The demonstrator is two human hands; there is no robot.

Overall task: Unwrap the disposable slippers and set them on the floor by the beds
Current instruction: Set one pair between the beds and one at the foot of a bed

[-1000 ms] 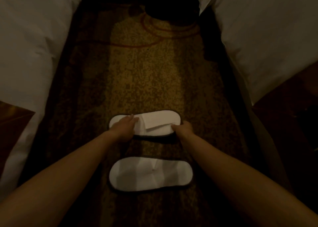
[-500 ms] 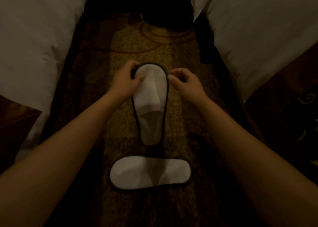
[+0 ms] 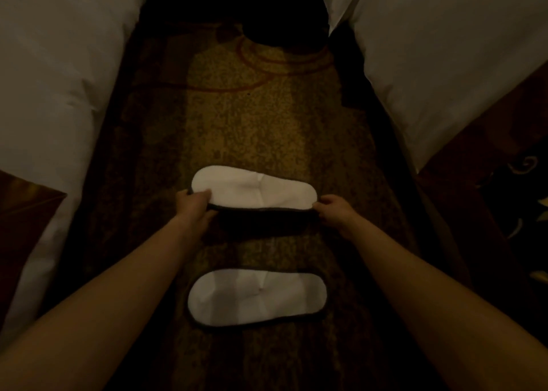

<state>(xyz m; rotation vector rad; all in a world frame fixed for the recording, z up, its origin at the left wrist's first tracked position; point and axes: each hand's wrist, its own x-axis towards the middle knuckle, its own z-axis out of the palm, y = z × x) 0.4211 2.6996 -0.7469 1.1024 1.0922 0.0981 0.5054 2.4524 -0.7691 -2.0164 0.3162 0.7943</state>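
Observation:
Two white disposable slippers with dark edging are on the patterned carpet between two beds. The far slipper [image 3: 255, 190] lies crosswise, its near edge tipped up off the carpet. My left hand [image 3: 194, 205] pinches its left end and my right hand [image 3: 333, 209] pinches its right end. The near slipper [image 3: 256, 297] lies flat and crosswise on the carpet, a short way in front of the held one, untouched by either hand. No wrapper is visible.
A bed with white bedding [image 3: 56, 79] runs along the left, another bed [image 3: 444, 58] along the right. The brown-gold carpet [image 3: 267, 123] stretches away between them. A dark round object [image 3: 284, 31] sits at the far end of the aisle.
Half a second ago both hands held the far slipper lengthwise and higher; now it is turned crosswise and lowered close to the carpet, parallel to the near slipper, which has not moved.

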